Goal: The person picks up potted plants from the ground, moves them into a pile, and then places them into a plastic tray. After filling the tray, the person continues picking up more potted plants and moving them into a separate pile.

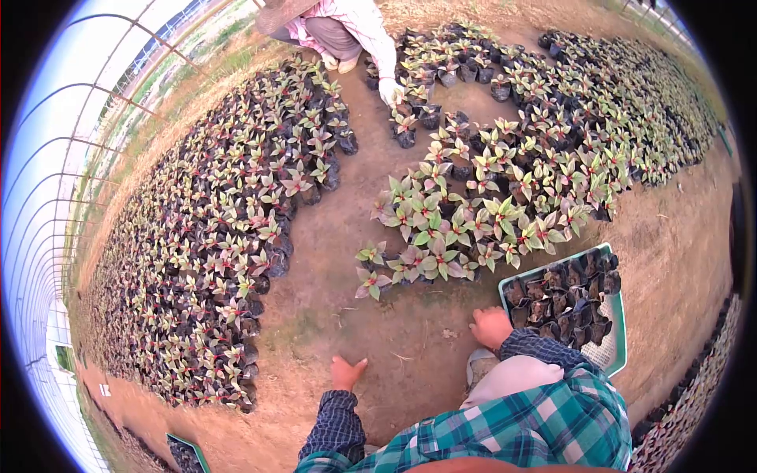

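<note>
My left hand [347, 372] hangs low over the bare soil, its thumb apart from the short-looking fingers, and nothing shows in it. My right hand [490, 327] is beside the left edge of a green-rimmed tray [620, 331]. Its fingers look curled in, with no object visible in them. Inside the tray stand several black bags of dark soil [564, 303], without visible leaves. In front of both hands is a block of potted seedlings [441, 221] with green and reddish leaves in black bags.
Another large bed of seedlings [197, 260] fills the left side. A co-worker in a hat crouches at the top, a white-gloved hand [390, 91] at a seedling bag [404, 130]. A dirt path [339, 205] runs between the beds. A second tray [187, 453] lies lower left. Hoop frames [87, 142] arch at left.
</note>
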A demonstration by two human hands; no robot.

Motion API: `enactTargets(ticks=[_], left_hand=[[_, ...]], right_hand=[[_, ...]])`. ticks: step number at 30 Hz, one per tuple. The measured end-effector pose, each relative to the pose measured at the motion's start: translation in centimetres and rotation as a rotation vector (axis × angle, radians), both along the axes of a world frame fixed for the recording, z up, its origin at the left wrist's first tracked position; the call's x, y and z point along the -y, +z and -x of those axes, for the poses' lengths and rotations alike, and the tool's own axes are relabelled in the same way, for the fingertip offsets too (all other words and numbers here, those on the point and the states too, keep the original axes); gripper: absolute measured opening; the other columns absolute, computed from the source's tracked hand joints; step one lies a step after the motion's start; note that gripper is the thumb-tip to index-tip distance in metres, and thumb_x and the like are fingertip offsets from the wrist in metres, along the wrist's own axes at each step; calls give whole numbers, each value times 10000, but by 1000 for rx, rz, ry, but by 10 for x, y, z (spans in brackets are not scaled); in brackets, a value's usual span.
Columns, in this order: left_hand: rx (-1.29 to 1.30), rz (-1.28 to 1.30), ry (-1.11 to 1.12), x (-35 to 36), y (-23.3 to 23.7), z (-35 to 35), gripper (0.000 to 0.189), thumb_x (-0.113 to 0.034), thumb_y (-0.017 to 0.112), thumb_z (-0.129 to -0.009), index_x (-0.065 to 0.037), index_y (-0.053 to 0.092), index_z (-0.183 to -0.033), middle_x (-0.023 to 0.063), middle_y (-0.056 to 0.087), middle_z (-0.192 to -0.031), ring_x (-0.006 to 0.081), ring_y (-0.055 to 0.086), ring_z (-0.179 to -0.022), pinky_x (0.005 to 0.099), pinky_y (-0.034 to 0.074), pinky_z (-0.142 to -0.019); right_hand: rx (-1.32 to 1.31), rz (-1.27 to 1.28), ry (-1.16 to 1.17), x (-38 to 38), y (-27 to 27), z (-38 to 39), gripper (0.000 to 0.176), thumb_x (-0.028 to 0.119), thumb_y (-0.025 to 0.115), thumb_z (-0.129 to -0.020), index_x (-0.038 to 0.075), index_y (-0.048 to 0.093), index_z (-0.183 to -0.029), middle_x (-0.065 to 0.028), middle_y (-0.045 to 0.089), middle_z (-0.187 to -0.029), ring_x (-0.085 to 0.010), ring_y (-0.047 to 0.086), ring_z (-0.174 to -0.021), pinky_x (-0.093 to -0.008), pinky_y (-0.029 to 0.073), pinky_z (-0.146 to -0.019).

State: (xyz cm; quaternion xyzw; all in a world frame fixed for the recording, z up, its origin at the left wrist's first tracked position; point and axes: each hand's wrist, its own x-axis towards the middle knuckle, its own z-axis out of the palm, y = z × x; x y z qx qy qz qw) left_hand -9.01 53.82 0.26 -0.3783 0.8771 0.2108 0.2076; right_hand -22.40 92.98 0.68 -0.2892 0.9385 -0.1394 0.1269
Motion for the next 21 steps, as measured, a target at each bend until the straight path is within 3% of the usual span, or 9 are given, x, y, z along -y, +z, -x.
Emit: enactTargets(ticks=[3,7,9,10,11,14,15,18,21], left_hand=[[17,5,-1,-4,2,8,813,-463,820,-647,117,481,-1106,309,598,-1082,429,600,-1016,440,506,-855],[101,-87,-58,15,-13,8,764,-465,800,-676,111,506,-1083,287,610,-1084,414,602,-1029,447,501,-860],[10,-116,-170,36,-35,3,728,-481,780,-694,93,535,-1066,275,626,-1052,402,611,-1011,454,495,-852],[147,-199,-218,51,-43,8,656,-472,761,-716,72,563,-1025,277,631,-989,414,614,-962,464,487,-828],[50,-87,-306,46,-36,9,550,-435,748,-738,47,586,-948,266,627,-906,421,612,-877,462,489,-770],[-278,-71,-277,20,-7,23,319,-270,719,-802,-15,527,-782,187,594,-724,384,584,-690,451,466,-638],[-233,-146,-177,7,3,30,284,-241,704,-815,-12,538,-798,169,595,-748,349,592,-720,424,471,-658],[-307,-240,-173,-29,17,42,219,-195,690,-822,-15,568,-852,146,598,-800,315,592,-773,400,472,-693],[-439,-356,-347,-42,24,65,138,-133,655,-840,-32,596,-912,136,595,-840,292,585,-806,378,474,-726]], right_hand=[[-61,-91,27,-17,-8,-8,268,306,532,-901,56,562,-808,-132,639,-711,-303,611,-719,-431,429,-706],[-118,-129,37,-33,-13,-13,267,307,537,-900,65,545,-786,-126,613,-639,-297,594,-646,-419,426,-689],[-124,-139,37,-50,-18,-7,269,304,536,-902,69,542,-770,-124,610,-634,-294,593,-645,-415,425,-684],[-125,-147,36,-60,-20,-12,273,302,535,-903,73,539,-754,-123,606,-629,-290,592,-643,-412,425,-678],[-128,-159,6,-70,-15,-14,277,302,538,-902,77,537,-740,-124,604,-628,-291,589,-635,-411,426,-673],[-147,-273,-97,-113,-13,-5,256,285,555,-889,91,535,-722,-111,589,-600,-289,591,-617,-422,434,-637],[-110,-321,-171,-131,-11,1,270,294,564,-886,82,545,-720,-122,603,-613,-302,599,-623,-434,446,-637],[-158,-463,-218,-189,-3,18,282,302,560,-895,76,550,-726,-136,615,-624,-315,608,-633,-453,455,-645],[-9,-533,-224,-237,-11,37,308,316,542,-903,51,577,-751,-175,622,-659,-356,621,-683,-477,470,-669]])
